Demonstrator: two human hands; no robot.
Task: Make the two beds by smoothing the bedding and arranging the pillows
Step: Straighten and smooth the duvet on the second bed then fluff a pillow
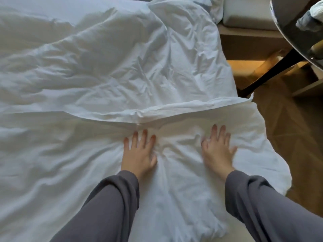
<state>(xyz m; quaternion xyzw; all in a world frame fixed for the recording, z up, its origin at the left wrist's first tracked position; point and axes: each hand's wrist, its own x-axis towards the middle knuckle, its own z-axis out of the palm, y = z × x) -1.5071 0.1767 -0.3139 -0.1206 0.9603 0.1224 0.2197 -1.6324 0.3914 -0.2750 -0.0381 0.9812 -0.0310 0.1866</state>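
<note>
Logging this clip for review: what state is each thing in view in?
left hand: open, flat on the duvet.
right hand: open, flat on the duvet.
duvet: spread out, heavily creased, right edge hanging off the bed.
second bed: only a corner shows; cannot tell.

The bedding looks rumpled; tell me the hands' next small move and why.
Probably slide both hands apart, pressing flat. The left hand and right hand lie open on the duvet just below its folded edge. Creases bunch between them and fan outward, so an outward sweep should flatten that patch.
</note>
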